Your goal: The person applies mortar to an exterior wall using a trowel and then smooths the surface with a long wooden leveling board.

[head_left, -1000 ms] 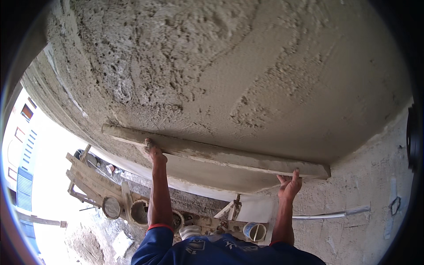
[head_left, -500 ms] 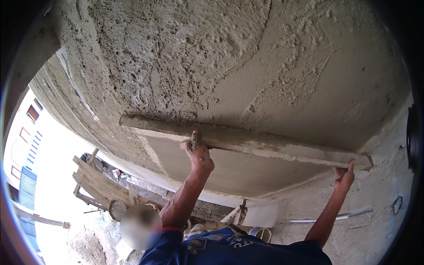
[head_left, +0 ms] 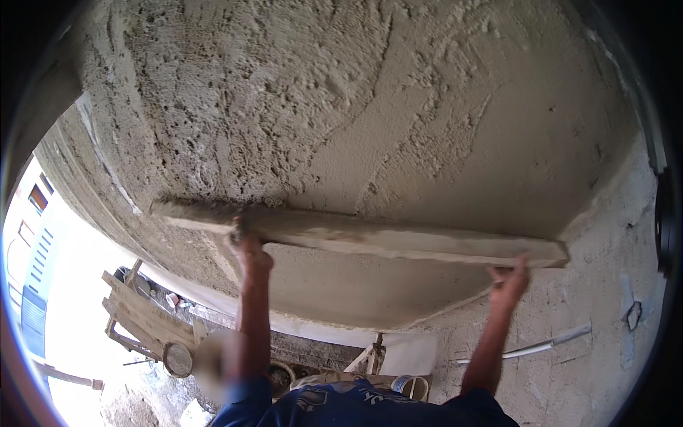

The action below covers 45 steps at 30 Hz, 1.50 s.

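Both arms reach up to a long, mortar-coated wooden straightedge lying against the plastered surface overhead. My left hand grips it left of its middle, with mortar on the fingers. My right hand holds the lower edge near the right end, some fingers raised along it. Above the board the plaster is lumpy and pitted on the left and smoother on the right; below it lies a smoother panel.
Below at left stand a plank scaffold and round buckets, with another bucket right of centre and a sand pile. A rough wall with a pipe is at right, a bright building far left. A blurred patch hides something beside my left forearm.
The straightedge and both hands shifted right in the picture by half a second ago and are now back leftward, with the right end still farther right than a second ago.
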### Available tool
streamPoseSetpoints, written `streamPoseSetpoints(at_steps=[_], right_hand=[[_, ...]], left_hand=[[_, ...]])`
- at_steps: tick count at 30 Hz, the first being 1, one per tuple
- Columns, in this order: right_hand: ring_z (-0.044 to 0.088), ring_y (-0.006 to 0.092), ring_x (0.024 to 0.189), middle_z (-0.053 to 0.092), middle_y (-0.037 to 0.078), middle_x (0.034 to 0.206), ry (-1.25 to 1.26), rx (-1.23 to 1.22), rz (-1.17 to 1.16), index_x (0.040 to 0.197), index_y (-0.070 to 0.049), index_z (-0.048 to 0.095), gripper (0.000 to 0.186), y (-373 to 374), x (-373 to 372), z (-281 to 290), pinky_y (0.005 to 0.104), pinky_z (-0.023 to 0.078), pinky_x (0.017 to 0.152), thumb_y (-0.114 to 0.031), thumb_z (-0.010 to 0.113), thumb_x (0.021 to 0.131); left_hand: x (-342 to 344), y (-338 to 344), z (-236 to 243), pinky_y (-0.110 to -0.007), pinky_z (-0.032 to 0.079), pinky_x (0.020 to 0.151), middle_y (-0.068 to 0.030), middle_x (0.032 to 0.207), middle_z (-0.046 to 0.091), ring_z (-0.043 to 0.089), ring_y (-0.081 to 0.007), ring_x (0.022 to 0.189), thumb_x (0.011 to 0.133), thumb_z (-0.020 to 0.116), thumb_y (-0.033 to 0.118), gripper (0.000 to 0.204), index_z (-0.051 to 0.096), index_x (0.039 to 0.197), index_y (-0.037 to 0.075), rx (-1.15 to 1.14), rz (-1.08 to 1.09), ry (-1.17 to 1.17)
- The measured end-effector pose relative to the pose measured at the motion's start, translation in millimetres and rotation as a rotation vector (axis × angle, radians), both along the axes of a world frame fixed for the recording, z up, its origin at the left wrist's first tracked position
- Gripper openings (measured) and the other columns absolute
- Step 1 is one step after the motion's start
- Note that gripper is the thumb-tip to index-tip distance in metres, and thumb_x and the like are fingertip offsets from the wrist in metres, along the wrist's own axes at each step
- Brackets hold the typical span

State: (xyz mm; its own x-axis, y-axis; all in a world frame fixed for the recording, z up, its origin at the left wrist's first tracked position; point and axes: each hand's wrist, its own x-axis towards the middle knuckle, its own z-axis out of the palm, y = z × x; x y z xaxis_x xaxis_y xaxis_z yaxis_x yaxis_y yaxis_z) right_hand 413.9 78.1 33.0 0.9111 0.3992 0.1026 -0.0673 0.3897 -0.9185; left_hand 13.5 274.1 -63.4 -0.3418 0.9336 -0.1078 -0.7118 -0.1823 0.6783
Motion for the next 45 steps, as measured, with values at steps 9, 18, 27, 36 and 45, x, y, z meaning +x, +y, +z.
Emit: streamPoseSetpoints(at_steps=[9,18,27,36,45], right_hand=[[0.061,0.0164,0.072,0.060,0.009,0.096,-0.102,0.029,0.127,0.108,-0.002,0.051,0.043,-29.6,118.4,73.3,0.0292,0.052,0.051,-0.037,0.058,0.084],[0.061,0.0178,0.064,0.061,0.010,0.087,0.044,-0.038,0.154,0.108,-0.002,0.050,0.042,13.9,-22.5,4.5,0.0270,0.055,0.048,-0.034,0.060,0.083],[0.057,0.0184,0.055,0.056,0.011,0.081,0.010,0.000,0.101,0.117,0.005,0.038,0.050,16.6,-31.5,18.9,0.0360,0.057,0.056,-0.029,0.056,0.085],[0.059,0.0180,0.081,0.058,0.009,0.099,-0.147,0.226,0.127,0.118,0.000,0.045,0.047,-26.3,125.8,127.2,0.0334,0.054,0.061,-0.032,0.057,0.086],[0.043,0.0254,0.114,0.041,0.013,0.127,-0.151,0.253,0.123,0.124,0.003,0.039,0.056,-56.3,223.0,193.1,0.0346,0.045,0.092,-0.031,0.058,0.084]], left_hand=[[72.9,-32.7,66.4,-0.029,0.027,0.088,-0.0063,0.110,0.043,0.034,-0.0148,0.091,0.088,0.052,0.019,0.039,0.035,0.121,0.010,0.181,0.169,0.675],[-54.0,70.1,-76.0,-0.033,0.044,0.077,-0.0068,0.106,0.052,0.051,-0.0168,0.096,0.084,0.052,0.025,0.038,0.042,0.116,0.007,0.178,0.238,0.111],[-73.3,56.5,-54.9,-0.032,0.051,0.070,-0.0150,0.103,0.058,0.058,-0.0220,0.090,0.085,0.036,0.010,0.031,0.052,0.108,-0.004,0.429,0.310,1.179],[40.1,-31.9,123.3,-0.034,0.027,0.096,-0.0164,0.104,0.043,0.037,-0.0209,0.100,0.090,0.045,0.017,0.047,0.029,0.127,-0.006,0.425,0.472,1.673],[137.6,-29.0,227.1,-0.035,0.029,0.095,-0.0181,0.133,0.028,0.035,-0.0250,0.118,0.083,0.055,0.030,0.081,-0.001,0.134,0.000,0.300,-0.119,0.195]])
